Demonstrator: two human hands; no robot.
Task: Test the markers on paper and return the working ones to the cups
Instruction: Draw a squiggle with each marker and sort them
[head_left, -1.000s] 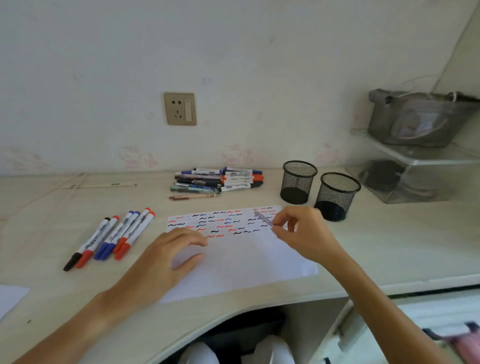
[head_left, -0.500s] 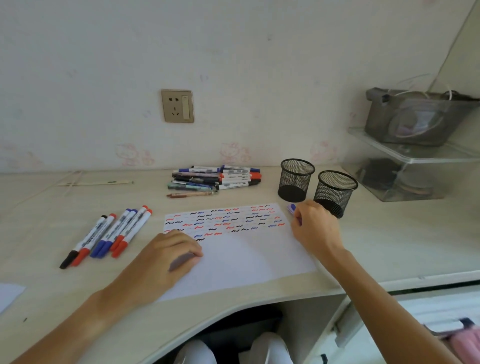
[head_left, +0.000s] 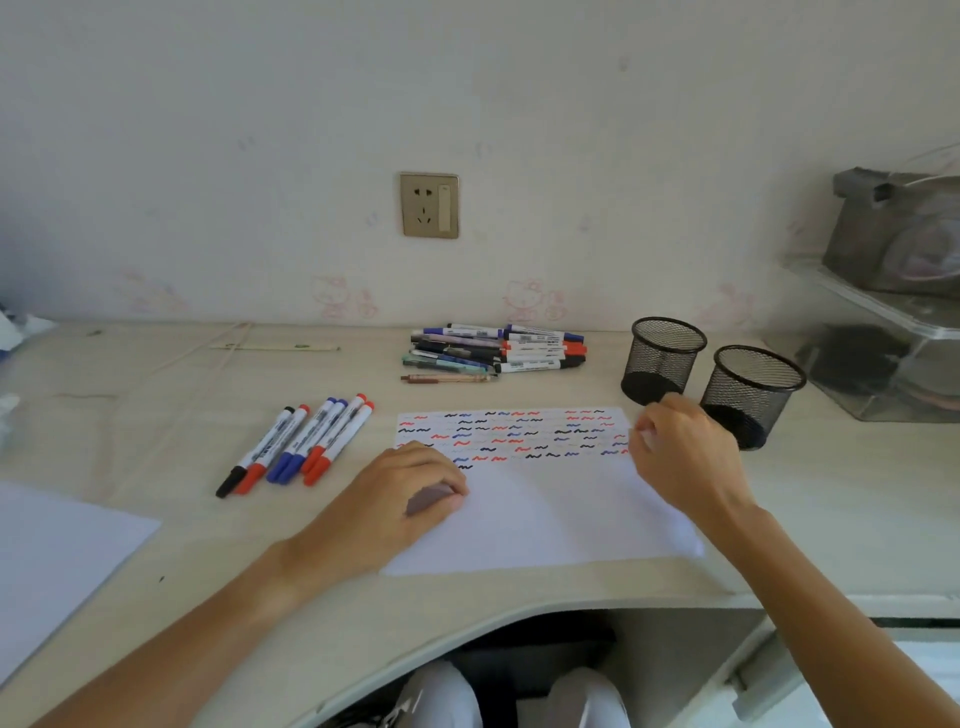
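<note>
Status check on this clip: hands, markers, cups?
Left hand flat on paper. Right hand curled at paper's right edge, contents hidden. Six markers lie left; both mesh cups look empty, unobstructed.

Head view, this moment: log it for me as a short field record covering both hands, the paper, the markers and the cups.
left hand: rests on the paper, fingers loosely curled, holding nothing visible
right hand: curled at the paper's right edge, close to the cups; whether it holds anything cannot be told
paper: flat on the desk, upper part covered in red, blue and black squiggles
marker row: six capped markers side by side, left of the paper
marker pile: stacked behind the paper
mesh cups: and, upright; no markers stick out
</note>
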